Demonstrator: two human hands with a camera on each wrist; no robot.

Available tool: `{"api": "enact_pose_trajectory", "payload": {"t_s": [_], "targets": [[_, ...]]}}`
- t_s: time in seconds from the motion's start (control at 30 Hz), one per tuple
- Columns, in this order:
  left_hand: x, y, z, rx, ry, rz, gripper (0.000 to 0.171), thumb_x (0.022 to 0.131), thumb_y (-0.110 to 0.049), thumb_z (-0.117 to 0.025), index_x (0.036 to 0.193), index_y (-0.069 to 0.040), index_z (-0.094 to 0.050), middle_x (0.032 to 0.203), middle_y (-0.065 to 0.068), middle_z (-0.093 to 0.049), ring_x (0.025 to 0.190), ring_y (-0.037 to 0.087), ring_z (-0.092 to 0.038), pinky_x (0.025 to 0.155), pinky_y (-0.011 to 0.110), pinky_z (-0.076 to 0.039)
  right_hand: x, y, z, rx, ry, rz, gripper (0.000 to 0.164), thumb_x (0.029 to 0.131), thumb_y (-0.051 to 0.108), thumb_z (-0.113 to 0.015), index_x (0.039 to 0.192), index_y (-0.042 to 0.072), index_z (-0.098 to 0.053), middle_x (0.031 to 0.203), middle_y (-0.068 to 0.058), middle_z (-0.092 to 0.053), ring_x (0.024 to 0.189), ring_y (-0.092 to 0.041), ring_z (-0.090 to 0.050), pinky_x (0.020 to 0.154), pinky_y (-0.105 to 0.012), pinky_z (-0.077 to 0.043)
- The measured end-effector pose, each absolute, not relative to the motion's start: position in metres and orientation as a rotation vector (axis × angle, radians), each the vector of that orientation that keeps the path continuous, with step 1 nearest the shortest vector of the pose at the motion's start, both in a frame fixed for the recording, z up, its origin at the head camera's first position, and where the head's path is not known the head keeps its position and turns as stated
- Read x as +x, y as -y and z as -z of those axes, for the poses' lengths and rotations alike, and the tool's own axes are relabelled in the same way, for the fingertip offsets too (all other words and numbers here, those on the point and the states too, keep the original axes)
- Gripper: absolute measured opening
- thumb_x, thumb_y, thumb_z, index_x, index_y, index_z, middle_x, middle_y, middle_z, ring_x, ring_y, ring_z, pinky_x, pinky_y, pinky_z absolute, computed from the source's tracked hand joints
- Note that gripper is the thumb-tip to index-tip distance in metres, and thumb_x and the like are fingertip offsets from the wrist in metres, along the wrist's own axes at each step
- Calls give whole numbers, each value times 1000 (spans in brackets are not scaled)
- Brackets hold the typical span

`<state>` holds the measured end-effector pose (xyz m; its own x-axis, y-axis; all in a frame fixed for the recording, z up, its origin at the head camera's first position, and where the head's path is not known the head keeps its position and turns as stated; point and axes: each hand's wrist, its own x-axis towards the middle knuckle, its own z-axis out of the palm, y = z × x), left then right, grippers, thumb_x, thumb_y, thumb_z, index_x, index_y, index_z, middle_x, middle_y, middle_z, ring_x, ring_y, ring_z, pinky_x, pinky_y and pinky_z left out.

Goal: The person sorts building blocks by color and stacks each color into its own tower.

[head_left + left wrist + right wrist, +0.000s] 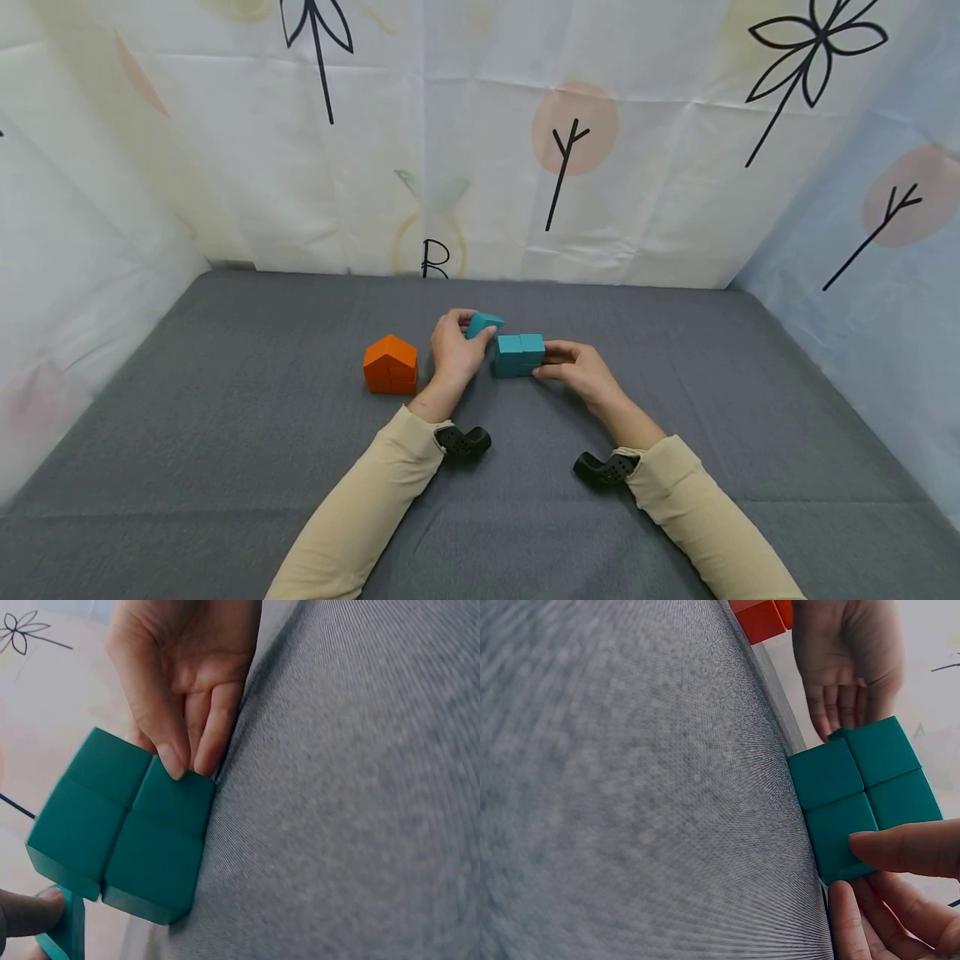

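Note:
Between the thumb and fingers of my left hand (456,348) is a teal wedge-shaped block (483,322), held up at the left of a teal block stack (519,357). That stack is two blocks wide and two high, standing on the grey cloth. My right hand (588,377) grips the stack's right side. In the right wrist view its thumb (900,847) presses the front of a lower teal block (840,825), with the fingers curled at the side. The wedge (73,926) shows at the lower left of the left wrist view.
Left of my left hand stands an orange house-shaped block stack (391,371) with a peaked top. Grey cloth (225,433) covers the table. A patterned white curtain (480,167) closes off the back and sides. A black band with a camera (465,442) sits on each wrist.

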<state>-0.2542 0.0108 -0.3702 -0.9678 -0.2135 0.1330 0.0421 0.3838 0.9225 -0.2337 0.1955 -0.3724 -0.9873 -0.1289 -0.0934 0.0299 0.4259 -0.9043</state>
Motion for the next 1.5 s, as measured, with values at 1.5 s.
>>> {"api": "enact_pose_trajectory", "payload": {"t_s": [1.5], "targets": [[-239,-13,341,-542,2585,1418,37,87,-18,-72,121,-5,-62,115,12,-61,108,27,-58,94,37,-49,-233,-196,371,-107,-2499,1613,47,86,5,-67,131,-3,-55,128,-24,-58,120,-37,-54,101,-44,-45]]}}
